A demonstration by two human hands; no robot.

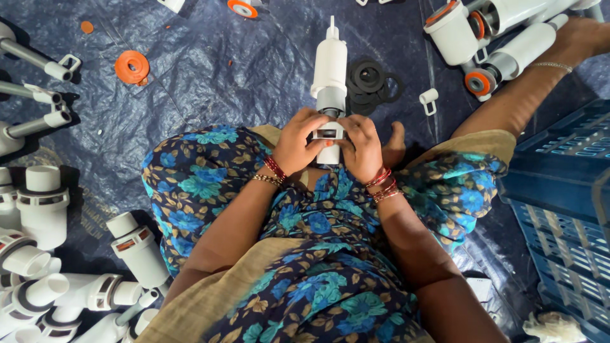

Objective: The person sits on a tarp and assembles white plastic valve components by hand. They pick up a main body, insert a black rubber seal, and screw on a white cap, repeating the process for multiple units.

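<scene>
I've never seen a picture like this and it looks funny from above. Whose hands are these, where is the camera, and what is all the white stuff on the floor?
The camera sits on a person's head and looks straight down, so you see their own lap in a blue flowered dress, and their arms.

The left hand and the right hand both grip one white plastic tube part, which points away from the person. Both wrists wear red bangles.

The person sits on a dark plastic sheet. Just beyond the tube lies a pile of black rubber rings. An orange round cap lies to the left. More white plastic parts are heaped at the left side, and others lie at the top right. A blue crate stands on the right.
</scene>
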